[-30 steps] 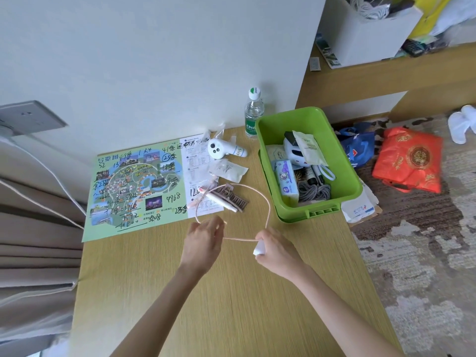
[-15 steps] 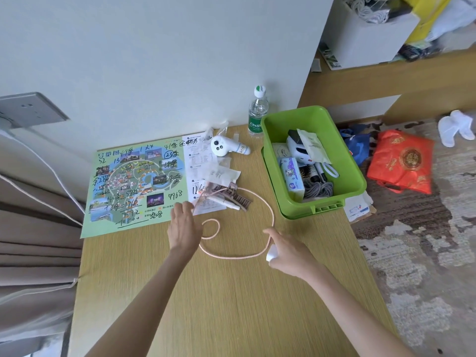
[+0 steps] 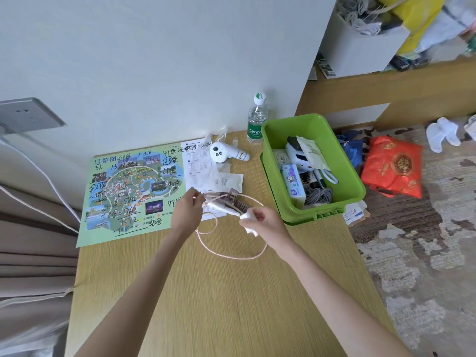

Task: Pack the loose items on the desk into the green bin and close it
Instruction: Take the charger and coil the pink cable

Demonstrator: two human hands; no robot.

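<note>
A pink cable [image 3: 233,256] lies in loops on the wooden desk [image 3: 219,305]. My left hand [image 3: 189,211] pinches one part of it near the papers. My right hand [image 3: 260,222] grips the cable's white plug end, just left of the green bin [image 3: 342,161]. The bin stands open at the desk's right edge and holds a tissue pack, a grey cord, a white device and sachets. Between my hands lie a brown hair clip [image 3: 235,203] and a white pen-like stick. Further back lies a white handheld device [image 3: 225,154].
A green map sheet [image 3: 128,186] and white receipts [image 3: 201,166] cover the desk's back left. A water bottle [image 3: 256,119] stands against the wall behind the bin. White cords hang at the left by the curtain. A red bag [image 3: 394,166] lies on the carpet to the right.
Both hands moved up toward the papers and closer together, with the cable still in them. The cable's loop now trails below my hands instead of lying between them.
</note>
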